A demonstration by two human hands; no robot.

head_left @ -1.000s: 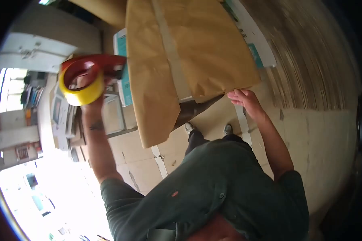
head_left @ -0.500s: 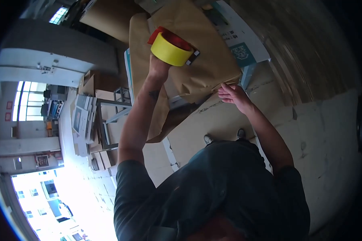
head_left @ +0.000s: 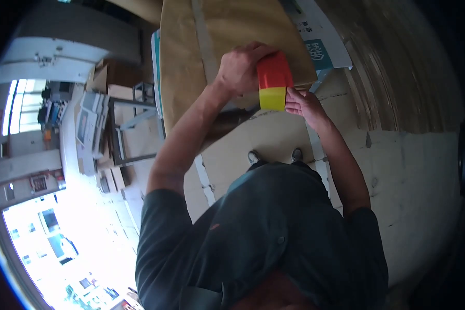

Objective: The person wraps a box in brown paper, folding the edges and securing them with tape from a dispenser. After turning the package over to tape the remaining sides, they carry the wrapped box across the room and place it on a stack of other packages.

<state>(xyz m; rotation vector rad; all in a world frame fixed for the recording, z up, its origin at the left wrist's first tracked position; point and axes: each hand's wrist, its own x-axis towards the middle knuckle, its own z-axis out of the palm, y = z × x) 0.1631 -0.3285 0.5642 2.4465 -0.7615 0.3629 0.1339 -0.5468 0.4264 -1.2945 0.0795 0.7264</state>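
Note:
My left hand (head_left: 241, 71) is closed around a tape dispenser (head_left: 275, 70), its red side towards me. Below the red part shows a broad yellow band (head_left: 272, 98), at the near end of a parcel wrapped in brown paper (head_left: 248, 26). At the right edge of that band is my right hand (head_left: 309, 107), thumb and fingers together at the near corner of the paper. Its fingertips are partly hidden by the tape and the paper fold. A pale strip (head_left: 200, 31) runs lengthwise along the top of the wrapping.
Under the parcel lies a white and teal printed sheet or box (head_left: 328, 44). Stacked brown cardboard (head_left: 398, 77) stands at the right. On the left are a metal frame (head_left: 121, 129) and grey equipment (head_left: 90, 124). A bright doorway (head_left: 51, 248) opens at the lower left.
My left hand has brought the tape dispenser down and right to the parcel's near end, turning it. My right hand stays at the paper's corner. The view has shifted slightly.

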